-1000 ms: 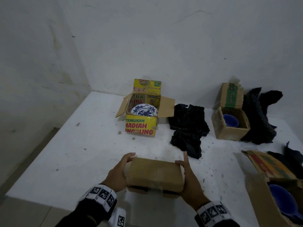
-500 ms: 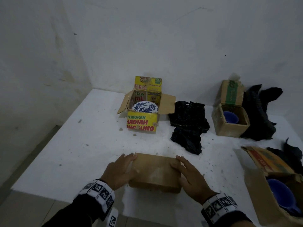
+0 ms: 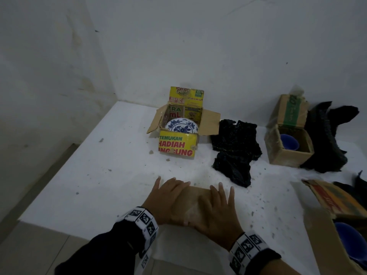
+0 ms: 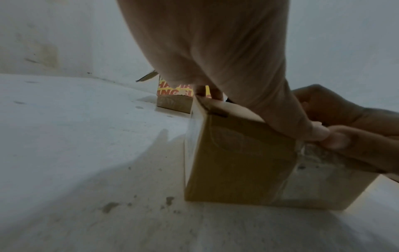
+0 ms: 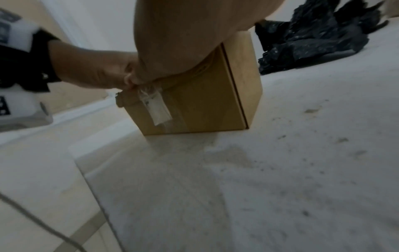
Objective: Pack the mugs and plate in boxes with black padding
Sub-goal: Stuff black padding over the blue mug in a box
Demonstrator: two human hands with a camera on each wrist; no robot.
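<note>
1. Nearest the table edge stands the small plain brown cardboard box (image 3: pixel 195 201), its lid now pressed down. A second ago the hands gripped its two ends with a dark gap showing under the lid; now both lie flat on top.
2. The left hand (image 3: pixel 168 201) and right hand (image 3: pixel 216 209) rest palm-down with fingers spread, pressing rather than pinching; their thumbs meet at the near top edge in the wrist views.
3. By my reading this box is closed, so one part of the packing looks finished. What it holds cannot be seen.
4. Further right, a blue mug (image 3: pixel 350 238) sits in an open printed cardboard box (image 3: pixel 325 243).
5. Beyond, crumpled black padding (image 3: pixel 235 149) lies loose on the white table (image 3: pixel 111 171).
6. Farthest, the blue-and-white patterned plate (image 3: pixel 181 126) stands in the open yellow printed box (image 3: pixel 176 144), and another blue mug (image 3: pixel 289 141) sits in an open brown box (image 3: pixel 288 155). All three still look unpadded and unclosed.
</note>
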